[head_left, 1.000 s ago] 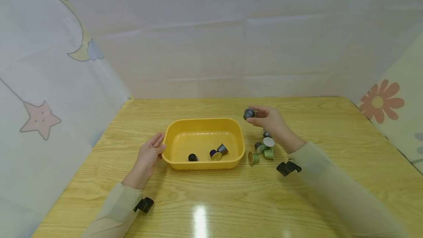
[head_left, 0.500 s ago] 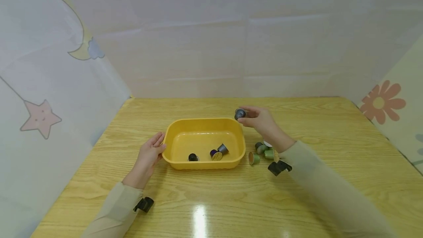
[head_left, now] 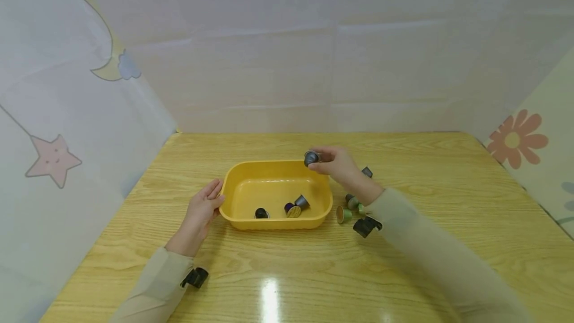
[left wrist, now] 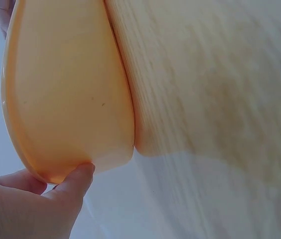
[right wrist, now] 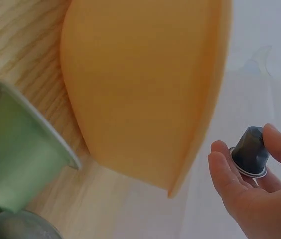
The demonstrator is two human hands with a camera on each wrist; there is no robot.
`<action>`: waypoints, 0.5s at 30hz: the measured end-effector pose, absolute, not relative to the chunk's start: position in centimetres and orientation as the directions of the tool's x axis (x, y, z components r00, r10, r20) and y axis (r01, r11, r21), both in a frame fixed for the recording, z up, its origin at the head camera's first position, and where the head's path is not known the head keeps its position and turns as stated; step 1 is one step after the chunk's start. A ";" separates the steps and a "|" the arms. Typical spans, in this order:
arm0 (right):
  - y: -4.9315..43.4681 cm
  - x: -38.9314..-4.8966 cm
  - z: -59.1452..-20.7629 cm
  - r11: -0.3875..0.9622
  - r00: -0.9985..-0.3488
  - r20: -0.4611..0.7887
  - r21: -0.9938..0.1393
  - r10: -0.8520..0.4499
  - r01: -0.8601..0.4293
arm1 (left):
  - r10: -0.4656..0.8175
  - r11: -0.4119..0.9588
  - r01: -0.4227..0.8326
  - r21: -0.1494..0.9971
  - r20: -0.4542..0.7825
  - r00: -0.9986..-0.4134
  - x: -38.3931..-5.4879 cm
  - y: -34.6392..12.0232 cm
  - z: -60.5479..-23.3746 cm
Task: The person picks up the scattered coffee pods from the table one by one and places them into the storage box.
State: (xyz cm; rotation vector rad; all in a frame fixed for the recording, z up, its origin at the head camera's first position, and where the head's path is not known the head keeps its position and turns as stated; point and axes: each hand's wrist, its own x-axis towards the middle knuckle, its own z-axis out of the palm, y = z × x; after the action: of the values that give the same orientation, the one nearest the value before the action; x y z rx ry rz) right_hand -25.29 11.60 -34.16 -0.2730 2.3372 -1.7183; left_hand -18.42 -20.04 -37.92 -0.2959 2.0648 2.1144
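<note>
My right hand (head_left: 338,166) pinches a dark blue-grey coffee capsule (head_left: 311,158) between thumb and fingers, over the far right corner of a yellow plastic basin (head_left: 242,183). In the right wrist view, the capsule's silver rim (right wrist: 250,172) faces down. At the basin's left end, my left hand (head_left: 203,209) holds the side, its thumb on the outer wall in the left wrist view. Inside lie a black capsule (head_left: 261,213), a purple capsule with a yellowish lid (head_left: 293,211) and a grey capsule (head_left: 302,202).
Right of the basin are a green capsule (head_left: 344,214), a dark green one (head_left: 352,201) and others partly behind my right arm. A dark capsule (head_left: 367,171) lies farther back. The wooden table (head_left: 251,273) meets a pale printed sheet (head_left: 251,74).
My right hand has moved left with the capsule, from beside the basin to over its far right corner. The left hand and the basin have stayed in place.
</note>
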 end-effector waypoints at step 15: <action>9.4 -26.3 -35.3 0.403 -0.935 -0.125 -0.915 -0.332 -0.021 | -0.014 -0.033 -0.253 0.967 -0.254 -0.967 -18.4 -20.0 -37.9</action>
State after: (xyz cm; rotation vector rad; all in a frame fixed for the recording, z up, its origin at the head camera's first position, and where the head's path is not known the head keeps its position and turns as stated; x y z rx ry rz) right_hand -26.33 9.40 -35.27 -0.3082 2.3765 -1.5434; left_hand -18.39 -20.00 -37.86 -0.2888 2.0596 2.1251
